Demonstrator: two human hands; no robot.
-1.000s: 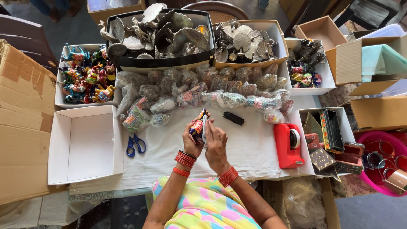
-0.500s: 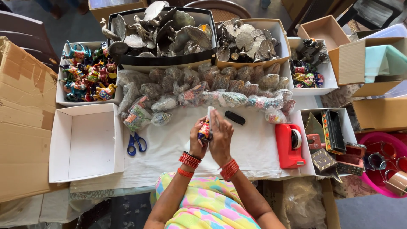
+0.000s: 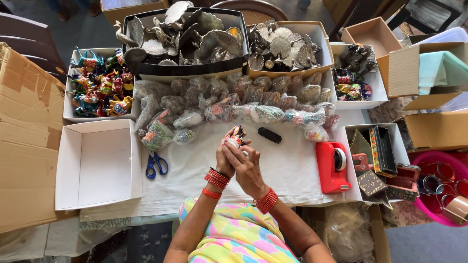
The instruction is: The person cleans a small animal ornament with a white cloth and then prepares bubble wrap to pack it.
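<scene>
Both hands have drifted slightly right and lower over the white tabletop (image 3: 292,170) since a second ago, closing together. Left hand (image 3: 225,158) and right hand (image 3: 247,168) now clasp one small painted figurine (image 3: 237,136), just left of the black comb (image 3: 269,135), suggesting wrapping continues.

Bare cloth (image 3: 195,170) free beside scissors (image 3: 156,164); tape dispenser (image 3: 332,167) blocks right.

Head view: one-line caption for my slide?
Both hands, left hand and right hand, hold a small painted figurine above a white-covered table.
</scene>
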